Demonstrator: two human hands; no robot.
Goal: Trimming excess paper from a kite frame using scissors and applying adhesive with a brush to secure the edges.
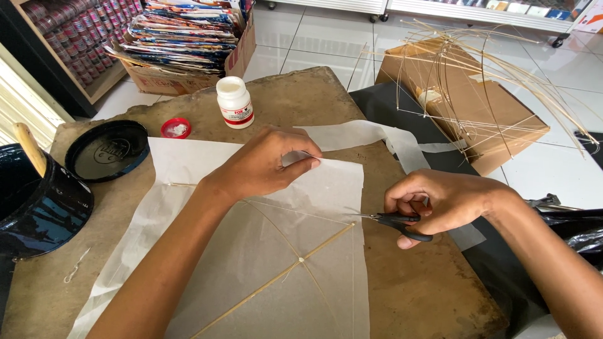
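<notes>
Floor: white glossy tiles (314,37), with a low brown desk (414,295) set on them, its top worn and stained.
Paper: a thin white sheet of paper (188,169) lies flat on the desk, spread over a frame of slim bamboo sticks (295,263) that cross near the middle.
Left hand: the left hand (264,166) rests on the paper's upper edge, its grip pinched together on a corner of the sheet.
Right hand: the right hand (440,201) sits at the paper's right edge, its grip clamped on black-handled scissors (392,221), blade tips touching the paper edge near a stick end.
Glue: a white glue bottle (234,102) stands upright beyond the paper, with a small red cap (176,128) just beside it.
Tin: a dark round tin (34,201) with a wooden stick in it sits at the desk's left edge, its black lid (107,150) lying near.
Background: a cardboard box (496,119) holds loose bamboo strips (477,69) on the right; another box of stacked printed sheets (182,31) stands beyond the desk.
</notes>
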